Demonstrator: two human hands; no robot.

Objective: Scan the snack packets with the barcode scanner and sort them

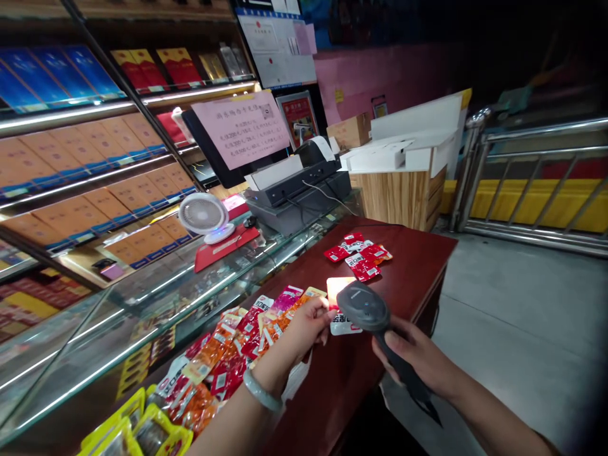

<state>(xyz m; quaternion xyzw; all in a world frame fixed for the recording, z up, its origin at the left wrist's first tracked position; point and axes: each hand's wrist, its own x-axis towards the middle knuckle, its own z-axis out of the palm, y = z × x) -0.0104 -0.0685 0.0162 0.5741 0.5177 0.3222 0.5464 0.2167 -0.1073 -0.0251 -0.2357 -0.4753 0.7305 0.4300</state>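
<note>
My right hand (414,354) is wrapped round the handle of a dark grey barcode scanner (365,305). Bright light from its head falls on a red and white snack packet (346,327) just beneath. That packet's near edge is pinched between the fingers of my left hand (311,323), which wears a pale bangle at the wrist. To the left of my left hand lies a heap of red, orange and purple snack packets (237,345). A smaller group of red packets (363,256) rests farther back on the dark red counter (403,244).
A glass display case (118,335) runs along the left, carrying a white fan (204,215) and a cash drawer with a printer (304,187). Yellow packets (137,430) sit at the lower left. Beyond the counter's right edge are grey floor and a metal railing (532,190).
</note>
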